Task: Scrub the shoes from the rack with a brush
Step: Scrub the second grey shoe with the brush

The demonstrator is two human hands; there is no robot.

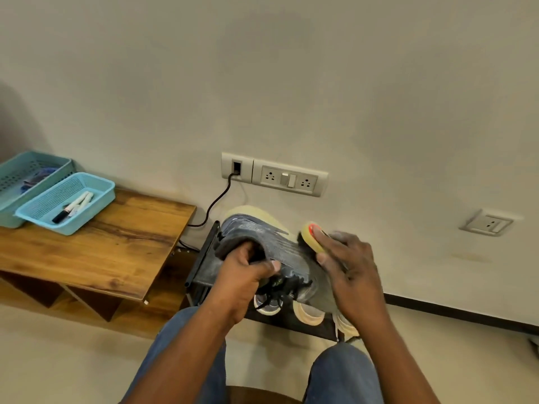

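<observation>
A grey shoe (271,243) with a pale yellow sole and black laces is held in the air above the dark shoe rack (204,266). My left hand (248,275) grips it at the opening, fingers inside the collar. My right hand (347,263) holds a yellow brush (310,233) with a red mark and dark bristles, pressed against the shoe's side. More shoes (309,313) with pale soles sit on the rack below, partly hidden by my hands.
A low wooden table (116,246) stands to the left with two blue baskets (96,196), one holding markers. A wall socket panel (288,177) has a black cable running down behind the rack. My knees in jeans fill the bottom.
</observation>
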